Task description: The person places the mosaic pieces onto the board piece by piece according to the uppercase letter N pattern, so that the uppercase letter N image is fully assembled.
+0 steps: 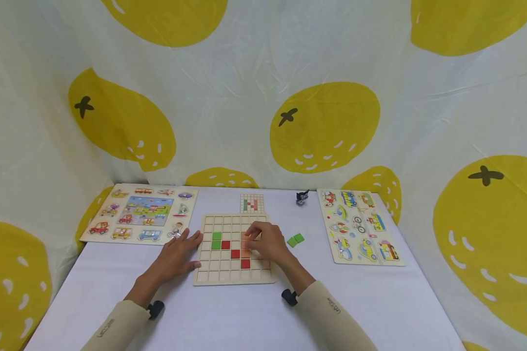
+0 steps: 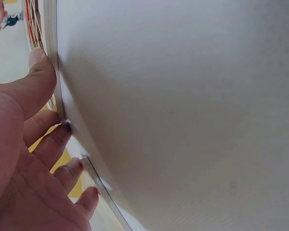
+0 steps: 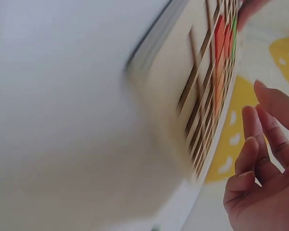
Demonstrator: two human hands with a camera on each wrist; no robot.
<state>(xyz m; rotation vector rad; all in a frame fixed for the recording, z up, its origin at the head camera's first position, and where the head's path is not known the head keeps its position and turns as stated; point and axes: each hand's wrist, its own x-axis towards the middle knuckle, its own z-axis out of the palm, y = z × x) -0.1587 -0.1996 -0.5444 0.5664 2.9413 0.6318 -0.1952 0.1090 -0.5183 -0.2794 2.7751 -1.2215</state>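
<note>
A wooden grid board lies in front of me, with green tiles, red tiles and lighter orange-red tiles in its cells. My left hand rests at the board's left edge, its fingers spread and its thumb touching the rim. Over the right half of the board is my right hand, its fingers loosely bent above the orange-red tiles, some of which it partly hides. In the right wrist view that hand shows a gap between thumb and fingers and no tile between them.
Behind the board lies a small pattern card with a coloured grid. Two loose green tiles are to the right, with a small dark figure farther back. Picture puzzles stand left and right on the white table.
</note>
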